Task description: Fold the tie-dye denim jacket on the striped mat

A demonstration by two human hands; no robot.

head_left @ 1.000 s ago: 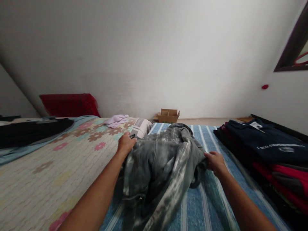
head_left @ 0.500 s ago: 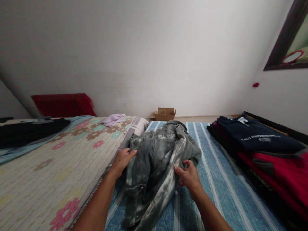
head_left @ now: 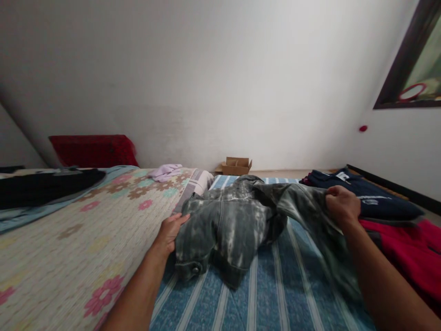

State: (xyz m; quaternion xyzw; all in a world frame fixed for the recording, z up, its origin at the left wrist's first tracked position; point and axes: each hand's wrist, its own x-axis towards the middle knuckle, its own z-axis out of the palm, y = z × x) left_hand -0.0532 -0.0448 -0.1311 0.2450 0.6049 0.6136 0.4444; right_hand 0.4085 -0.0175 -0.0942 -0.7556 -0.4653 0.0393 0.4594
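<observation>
Jacket (head_left: 237, 220) rumpled on striped sheet (head_left: 237, 315). Bulk of it touching left hand (head_left: 170, 232), well apart from right hand (head_left: 344, 203). Sleeve (head_left: 303, 197) bridges gap, long axis running sideways, right hand clenched on it. Left one's half hidden, can't tell if pinching.

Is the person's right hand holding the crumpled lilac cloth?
No, the right hand grips the mottled grey fabric garment, while the crumpled lilac cloth lies on the cream, flower-patterned bed cover.

In my view, the gray garment (head_left: 230, 220) blurs below the right hand (head_left: 342, 202); the left edge crops the black clothing (head_left: 51, 186).
</observation>
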